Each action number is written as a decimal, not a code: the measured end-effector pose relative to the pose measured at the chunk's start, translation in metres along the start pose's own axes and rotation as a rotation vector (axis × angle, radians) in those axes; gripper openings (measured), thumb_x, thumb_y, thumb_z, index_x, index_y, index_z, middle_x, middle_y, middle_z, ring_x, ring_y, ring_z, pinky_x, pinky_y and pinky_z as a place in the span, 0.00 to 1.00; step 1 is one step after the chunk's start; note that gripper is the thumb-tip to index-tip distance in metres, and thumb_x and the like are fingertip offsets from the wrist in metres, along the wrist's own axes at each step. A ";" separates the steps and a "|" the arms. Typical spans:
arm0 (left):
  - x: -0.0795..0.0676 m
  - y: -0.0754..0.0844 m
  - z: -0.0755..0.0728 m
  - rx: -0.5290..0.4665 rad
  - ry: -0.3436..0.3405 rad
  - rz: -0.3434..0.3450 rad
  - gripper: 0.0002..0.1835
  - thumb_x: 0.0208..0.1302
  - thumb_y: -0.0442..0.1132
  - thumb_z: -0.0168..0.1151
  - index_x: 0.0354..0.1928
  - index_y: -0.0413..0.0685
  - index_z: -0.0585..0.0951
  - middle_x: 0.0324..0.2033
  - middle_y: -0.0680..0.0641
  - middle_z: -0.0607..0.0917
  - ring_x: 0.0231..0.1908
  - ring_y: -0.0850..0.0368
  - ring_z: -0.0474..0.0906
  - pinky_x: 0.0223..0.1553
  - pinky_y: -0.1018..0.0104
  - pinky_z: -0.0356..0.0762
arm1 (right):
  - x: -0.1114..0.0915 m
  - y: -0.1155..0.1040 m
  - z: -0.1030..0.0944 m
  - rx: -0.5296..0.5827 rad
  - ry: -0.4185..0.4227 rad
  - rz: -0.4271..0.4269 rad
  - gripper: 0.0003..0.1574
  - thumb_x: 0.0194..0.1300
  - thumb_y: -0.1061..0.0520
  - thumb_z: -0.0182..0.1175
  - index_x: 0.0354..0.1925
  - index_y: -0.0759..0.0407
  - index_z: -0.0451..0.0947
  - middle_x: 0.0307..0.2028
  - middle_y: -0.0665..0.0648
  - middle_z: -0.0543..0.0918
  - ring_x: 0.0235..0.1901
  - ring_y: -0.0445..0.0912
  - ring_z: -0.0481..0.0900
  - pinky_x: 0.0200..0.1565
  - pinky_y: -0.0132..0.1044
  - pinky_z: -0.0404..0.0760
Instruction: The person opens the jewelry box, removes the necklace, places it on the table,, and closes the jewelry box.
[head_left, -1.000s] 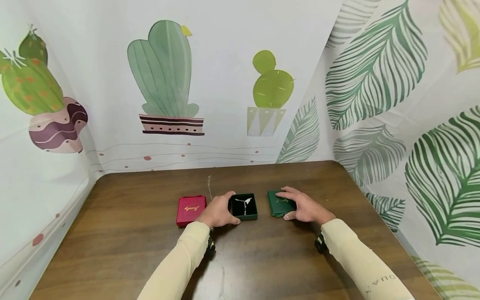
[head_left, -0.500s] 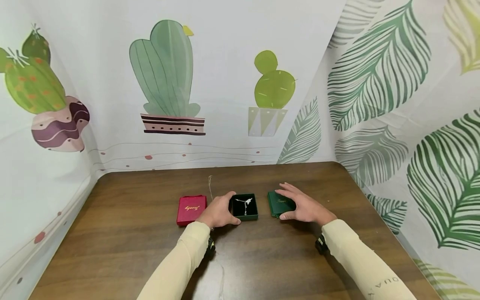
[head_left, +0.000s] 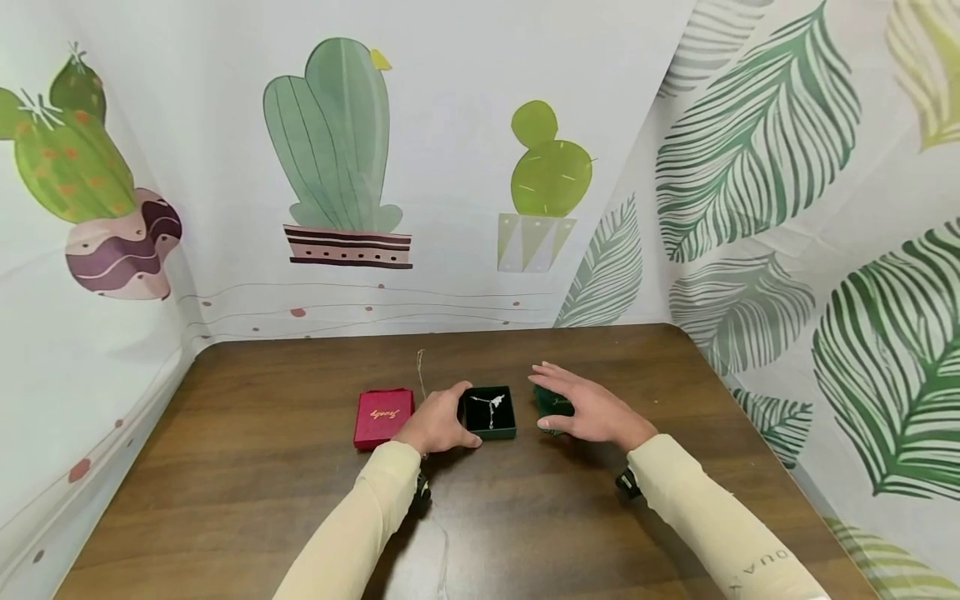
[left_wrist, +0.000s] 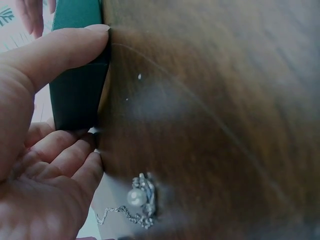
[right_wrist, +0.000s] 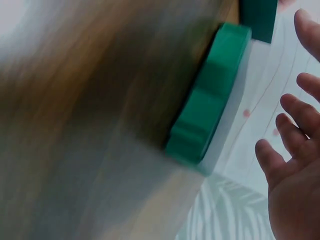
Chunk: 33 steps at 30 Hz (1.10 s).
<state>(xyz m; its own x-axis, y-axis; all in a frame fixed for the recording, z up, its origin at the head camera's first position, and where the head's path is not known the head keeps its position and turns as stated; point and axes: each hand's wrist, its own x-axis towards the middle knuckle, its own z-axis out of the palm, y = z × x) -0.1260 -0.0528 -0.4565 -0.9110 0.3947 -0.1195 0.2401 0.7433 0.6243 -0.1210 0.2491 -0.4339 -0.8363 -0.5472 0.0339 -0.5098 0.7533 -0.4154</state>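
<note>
In the head view my left hand [head_left: 437,423] holds the left side of a small dark green jewelry box [head_left: 491,434]. Its thumb is at the near side and its fingers at the far side. On the box's black lining lies a silver necklace [head_left: 492,403]. My right hand [head_left: 596,410], fingers extended and apart from it, hovers over a green lid [head_left: 553,402] with gold lettering, partly hidden by the hand. The right wrist view shows the lid's ribbon-like side [right_wrist: 207,95]. A silver pendant with a pearl [left_wrist: 137,196] lies on the table near my left fingers.
A red jewelry box [head_left: 384,418] with gold lettering sits left of my left hand. Behind that hand, a thin chain [head_left: 420,367] stretches across the wooden table [head_left: 262,483]. A printed cloth [head_left: 450,167] hangs behind the table.
My right hand has moved left and lifted off the green lid, now covering more of its right part. My left hand and the open green box have stayed in place.
</note>
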 end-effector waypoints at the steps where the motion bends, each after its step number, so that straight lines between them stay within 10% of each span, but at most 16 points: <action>1: 0.000 0.000 0.000 0.000 0.003 0.002 0.53 0.50 0.47 0.84 0.76 0.44 0.66 0.65 0.36 0.81 0.64 0.41 0.79 0.65 0.46 0.79 | 0.002 -0.003 0.000 -0.007 -0.003 -0.008 0.47 0.69 0.39 0.68 0.78 0.49 0.65 0.81 0.53 0.61 0.81 0.55 0.60 0.71 0.60 0.72; 33: 0.006 -0.005 0.004 0.002 0.033 0.035 0.50 0.46 0.48 0.85 0.72 0.45 0.70 0.54 0.40 0.86 0.47 0.50 0.83 0.56 0.52 0.83 | 0.045 -0.052 0.027 -0.307 0.071 -0.342 0.13 0.69 0.61 0.68 0.51 0.53 0.86 0.48 0.50 0.91 0.44 0.43 0.90 0.47 0.40 0.89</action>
<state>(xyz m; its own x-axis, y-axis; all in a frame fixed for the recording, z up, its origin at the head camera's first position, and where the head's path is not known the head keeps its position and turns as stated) -0.1308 -0.0520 -0.4635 -0.9125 0.4027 -0.0723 0.2729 0.7307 0.6258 -0.1269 0.1755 -0.4354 -0.6159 -0.7649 0.1884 -0.7860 0.6129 -0.0814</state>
